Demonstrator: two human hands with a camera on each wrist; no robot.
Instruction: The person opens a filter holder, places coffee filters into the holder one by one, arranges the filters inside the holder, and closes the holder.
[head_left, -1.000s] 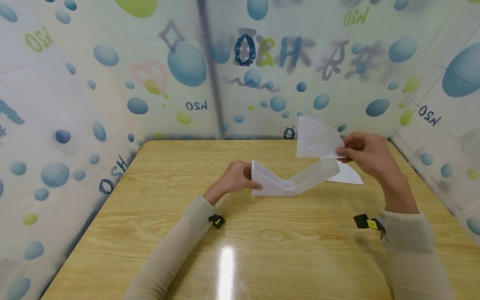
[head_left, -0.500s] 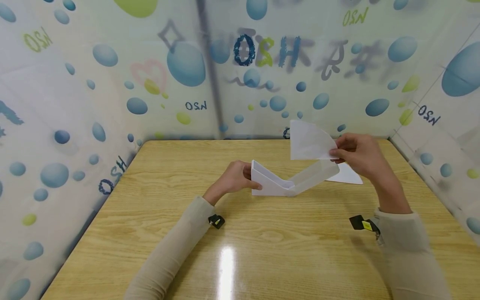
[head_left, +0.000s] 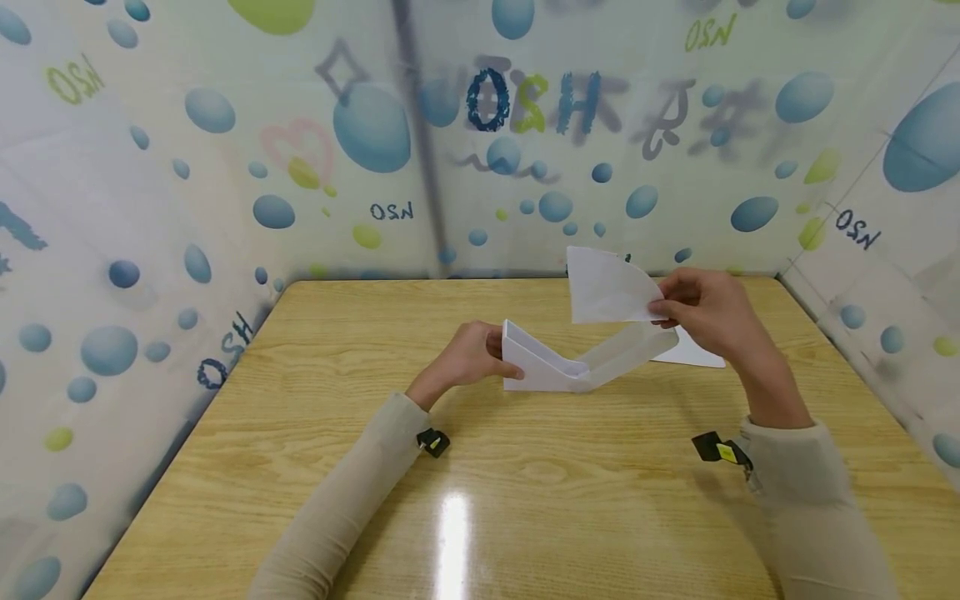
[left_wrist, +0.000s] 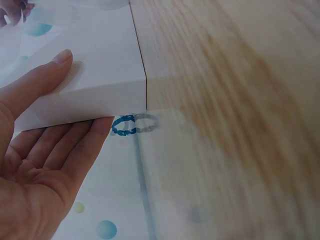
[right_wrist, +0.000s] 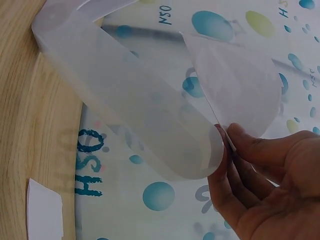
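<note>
A slim white box (head_left: 542, 373) stands on the wooden table, its translucent lid (head_left: 632, 354) swung out to the right. My left hand (head_left: 467, 354) grips the box's left end, thumb on the near face and fingers behind, as the left wrist view also shows on the box (left_wrist: 107, 95). Above the lid, my right hand (head_left: 708, 310) pinches a fan-shaped sheet of white paper (head_left: 611, 287) by its right corner. In the right wrist view the paper (right_wrist: 240, 80) stands upright, and the fingers are right at the rounded end of the lid (right_wrist: 150, 120).
Another white sheet of paper (head_left: 693, 348) lies on the table (head_left: 525, 492) behind the lid, partly hidden by it and by my right hand. A patterned curtain (head_left: 300, 167) rises behind the table's far edge and along both sides.
My right hand has moved left and slightly down with the fan-shaped paper, bringing it over the opened box. The left hand and the box have stayed still.
</note>
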